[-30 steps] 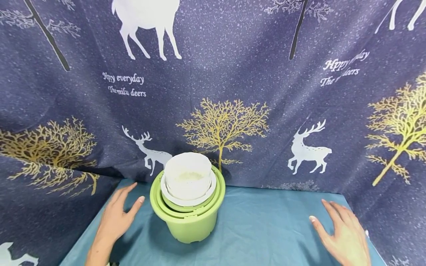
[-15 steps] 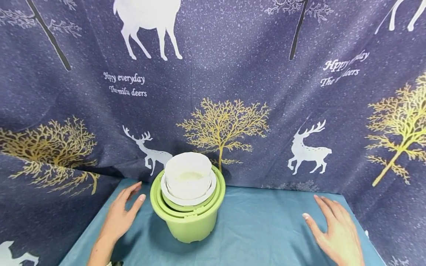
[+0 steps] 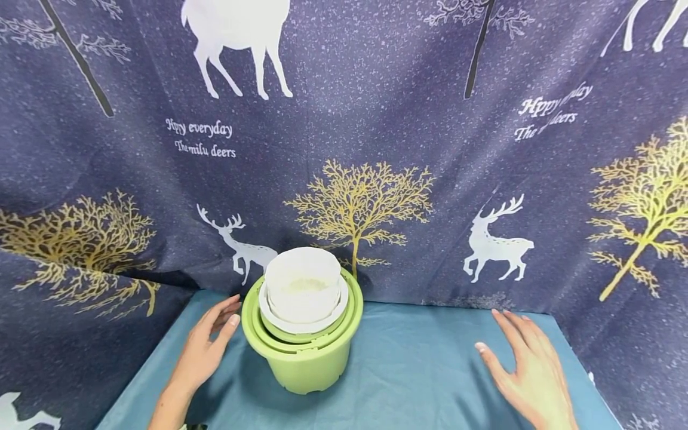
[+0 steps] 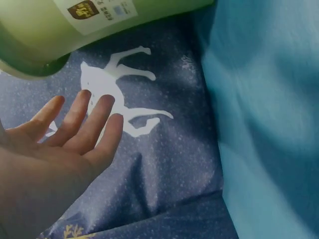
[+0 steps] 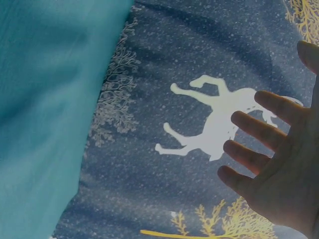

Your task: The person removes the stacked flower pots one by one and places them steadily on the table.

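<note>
A stack of nested plant pots stands left of centre on the table. Its outermost one is a light green pot (image 3: pixel 310 371) with another green rim inside it. Higher up sits a white pot (image 3: pixel 303 307), with a second white rim (image 3: pixel 305 328) around its base. Just left of the stack is my left hand (image 3: pixel 203 352), fingers loosely bent and holding nothing; the left wrist view shows a gap between it and the green pot's labelled side (image 4: pixel 102 12). Far to the right, my right hand (image 3: pixel 532 373) hovers with its fingers spread, touching nothing.
A blue cloth (image 3: pixel 414 358) covers the table. Behind it hangs a dark blue curtain (image 3: pixel 376 119) printed with deer and trees, which also runs down both sides. The stack stands close to this curtain.
My left hand has moved right, closer to the green pot. My right hand has drifted left toward the middle. The pots have stayed in place.
</note>
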Motion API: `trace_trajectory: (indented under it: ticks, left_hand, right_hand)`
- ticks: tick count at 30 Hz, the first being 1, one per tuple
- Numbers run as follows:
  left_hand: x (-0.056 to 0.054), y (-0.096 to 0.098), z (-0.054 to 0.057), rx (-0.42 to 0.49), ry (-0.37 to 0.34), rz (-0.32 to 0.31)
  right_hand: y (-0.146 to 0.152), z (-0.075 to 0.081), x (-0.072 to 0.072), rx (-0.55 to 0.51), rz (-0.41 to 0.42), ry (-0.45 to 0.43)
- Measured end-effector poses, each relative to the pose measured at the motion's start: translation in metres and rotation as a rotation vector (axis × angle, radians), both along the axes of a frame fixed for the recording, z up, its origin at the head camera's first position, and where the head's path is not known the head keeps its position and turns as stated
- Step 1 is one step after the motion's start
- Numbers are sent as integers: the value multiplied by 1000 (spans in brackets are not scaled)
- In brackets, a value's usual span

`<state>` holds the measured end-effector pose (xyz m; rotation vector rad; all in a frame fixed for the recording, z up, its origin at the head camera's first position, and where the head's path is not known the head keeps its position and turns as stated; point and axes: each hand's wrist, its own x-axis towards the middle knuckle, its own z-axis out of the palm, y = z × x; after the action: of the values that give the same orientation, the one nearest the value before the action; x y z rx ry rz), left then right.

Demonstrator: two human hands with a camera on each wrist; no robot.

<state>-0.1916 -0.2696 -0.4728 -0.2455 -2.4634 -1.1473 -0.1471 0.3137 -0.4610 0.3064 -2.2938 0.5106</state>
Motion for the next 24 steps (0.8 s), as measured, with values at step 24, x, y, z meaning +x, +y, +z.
trace_trajectory:
  ticks: [24]
  left_hand:
    - [4,17,8,180,-26,-169]
  right_hand:
    - [-31,23,-3,-30,76,-6]
